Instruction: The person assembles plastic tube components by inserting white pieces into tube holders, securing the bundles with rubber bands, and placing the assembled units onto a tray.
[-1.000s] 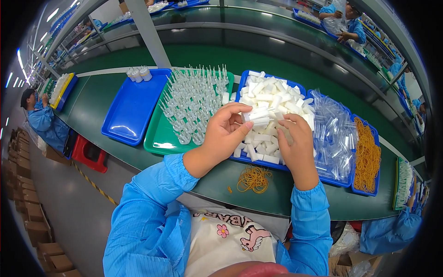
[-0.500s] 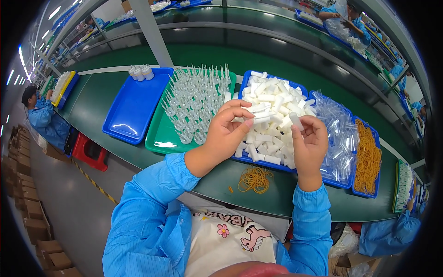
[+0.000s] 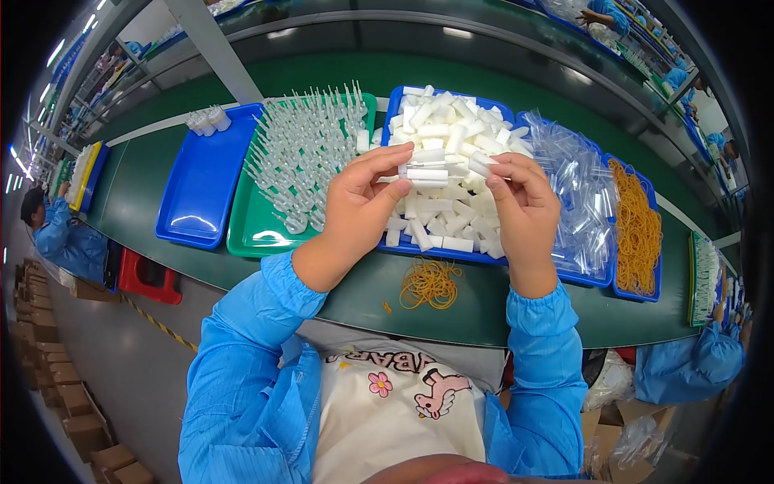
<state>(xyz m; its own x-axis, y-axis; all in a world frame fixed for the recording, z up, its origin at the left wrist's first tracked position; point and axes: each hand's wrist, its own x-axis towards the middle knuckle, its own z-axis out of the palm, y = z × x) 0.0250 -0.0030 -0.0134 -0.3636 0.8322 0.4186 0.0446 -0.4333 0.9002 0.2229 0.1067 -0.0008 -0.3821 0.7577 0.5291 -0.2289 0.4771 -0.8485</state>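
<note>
White pieces (image 3: 427,175) clamped in left hand (image 3: 355,203), pale piece (image 3: 481,164) pinched in right hand (image 3: 526,206), hands apart, blue tray (image 3: 451,255) below!

Glossy blue plastic tray (image 3: 201,181), matt white pieces (image 3: 457,137)

Single view: left head-worn fisheye looks down and forward over the green bench (image 3: 480,310); left hand (image 3: 355,202) and right hand (image 3: 528,206) sit near, mid-frame.

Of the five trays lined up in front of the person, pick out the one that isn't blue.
The green tray, second from the left, crowded with pale pieces whose thin tips point up; the other four are blue.
</note>
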